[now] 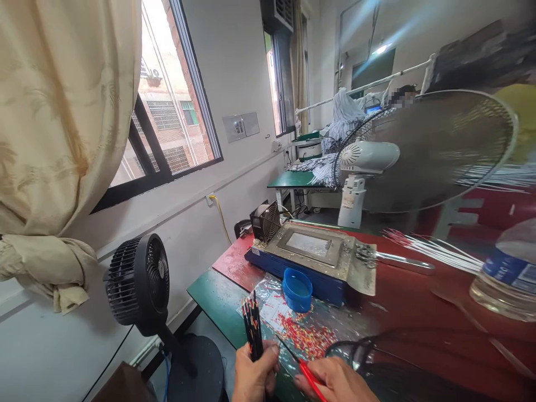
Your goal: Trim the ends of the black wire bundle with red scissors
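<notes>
My left hand [255, 371] is closed around an upright bundle of black cables [253, 329], whose top ends show short orange-red wires. In my right hand [337, 379] is a red-handled tool [310, 377] with a thin dark tip; its exact kind is hard to tell. That tip points up and left, close to the bundle but apart from it. Just beyond both hands, many red and yellow clippings [307, 335] lie scattered on clear plastic. A round blue cup [297, 290] stands behind them.
Behind the cup sits a blue-sided solder pot [312, 251] with a small fan [266, 220]. A metal-handled scraper [404, 262], white wires [444, 254] and a water bottle [511, 273] are right. Black cables [402, 357] lie near right; a black fan [146, 279] stands left.
</notes>
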A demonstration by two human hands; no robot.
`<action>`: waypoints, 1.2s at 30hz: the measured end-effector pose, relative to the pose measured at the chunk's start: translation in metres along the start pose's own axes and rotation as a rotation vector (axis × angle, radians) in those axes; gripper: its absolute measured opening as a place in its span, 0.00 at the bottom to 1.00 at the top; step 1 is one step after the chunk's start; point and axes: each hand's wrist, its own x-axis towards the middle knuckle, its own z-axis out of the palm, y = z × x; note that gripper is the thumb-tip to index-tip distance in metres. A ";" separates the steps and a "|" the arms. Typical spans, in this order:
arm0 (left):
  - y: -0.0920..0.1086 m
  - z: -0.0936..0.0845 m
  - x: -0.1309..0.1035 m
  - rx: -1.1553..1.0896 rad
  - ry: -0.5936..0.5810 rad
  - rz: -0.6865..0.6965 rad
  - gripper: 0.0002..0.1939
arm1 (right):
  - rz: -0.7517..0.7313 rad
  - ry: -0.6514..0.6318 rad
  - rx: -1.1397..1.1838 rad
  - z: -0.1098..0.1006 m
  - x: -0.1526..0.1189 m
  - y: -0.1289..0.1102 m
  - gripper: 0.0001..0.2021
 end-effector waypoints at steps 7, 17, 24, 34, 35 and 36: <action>0.000 -0.002 -0.013 -0.048 -0.271 -0.063 0.26 | 0.053 0.019 0.646 0.003 0.002 0.000 0.27; -0.001 0.001 -0.023 -0.034 -0.241 -0.045 0.23 | 0.048 -0.065 0.988 -0.005 -0.014 -0.028 0.27; -0.010 0.001 -0.020 -0.011 -0.275 0.010 0.20 | 0.028 -0.097 0.900 0.001 -0.013 -0.024 0.26; -0.008 0.003 -0.021 -0.059 -0.264 -0.033 0.20 | 0.045 -0.055 0.983 0.000 -0.014 -0.025 0.26; -0.008 0.003 -0.022 -0.052 -0.277 -0.033 0.20 | 0.060 -0.037 1.022 -0.002 -0.016 -0.027 0.26; -0.007 0.003 -0.022 -0.048 -0.286 -0.033 0.20 | 0.072 -0.029 1.048 -0.003 -0.017 -0.029 0.27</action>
